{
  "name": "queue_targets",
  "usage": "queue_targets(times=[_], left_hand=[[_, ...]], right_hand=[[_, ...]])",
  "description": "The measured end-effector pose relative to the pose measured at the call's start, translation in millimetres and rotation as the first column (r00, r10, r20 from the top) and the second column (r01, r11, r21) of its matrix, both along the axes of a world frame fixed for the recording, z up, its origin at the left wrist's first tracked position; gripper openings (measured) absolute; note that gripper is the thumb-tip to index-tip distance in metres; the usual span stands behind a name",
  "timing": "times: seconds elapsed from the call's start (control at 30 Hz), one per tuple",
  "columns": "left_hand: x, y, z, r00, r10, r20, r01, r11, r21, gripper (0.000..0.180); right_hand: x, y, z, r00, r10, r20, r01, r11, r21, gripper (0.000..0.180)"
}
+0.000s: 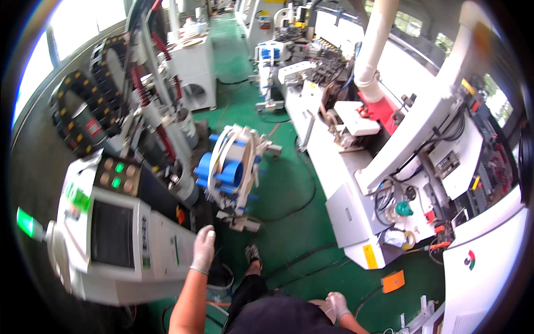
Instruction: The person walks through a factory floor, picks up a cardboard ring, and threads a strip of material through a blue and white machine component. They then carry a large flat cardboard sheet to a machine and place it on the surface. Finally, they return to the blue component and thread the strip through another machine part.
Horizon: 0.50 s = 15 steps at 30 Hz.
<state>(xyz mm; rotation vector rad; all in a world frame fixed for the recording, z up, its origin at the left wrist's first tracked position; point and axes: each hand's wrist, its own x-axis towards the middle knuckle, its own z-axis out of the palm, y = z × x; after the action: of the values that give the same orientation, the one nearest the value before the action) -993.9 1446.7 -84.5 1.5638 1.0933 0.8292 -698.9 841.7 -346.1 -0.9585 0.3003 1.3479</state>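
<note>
My left hand, in a pale glove, is raised beside the right side of a white control console. Its fingers point forward, loosely extended, and I see nothing in them. A dark screen and a panel of round buttons, two lit green, face up on that console. Low at my right side hangs my right hand, also gloved, its fingers curled in with nothing visible in them. Ahead of my left hand stands a wheeled white frame holding blue cylinders.
A long white workbench with machine parts runs along the right, its cabinet door sticking out. Cables and an orange foot pedal lie on the green floor. A bucket stands by my left leg; a second wheeled frame is farther off.
</note>
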Motion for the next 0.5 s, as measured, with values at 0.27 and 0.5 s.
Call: queue_targets(times=[0.27,0.5], left_hand=[[105.4,266.3,-10.2,0.923,0.263,-0.281,-0.195,0.949,0.248,0.056],[164.7,279.6,-28.8,0.808,0.397,-0.435,-0.348,0.918,0.192,0.064]], right_hand=[[-4.7,245.1,210.8,0.768,0.140,0.625,0.162,0.902,-0.401,0.028],[-10.7,196.3,176.5,0.887,0.115,0.447,0.210,0.762,-0.613,0.040]])
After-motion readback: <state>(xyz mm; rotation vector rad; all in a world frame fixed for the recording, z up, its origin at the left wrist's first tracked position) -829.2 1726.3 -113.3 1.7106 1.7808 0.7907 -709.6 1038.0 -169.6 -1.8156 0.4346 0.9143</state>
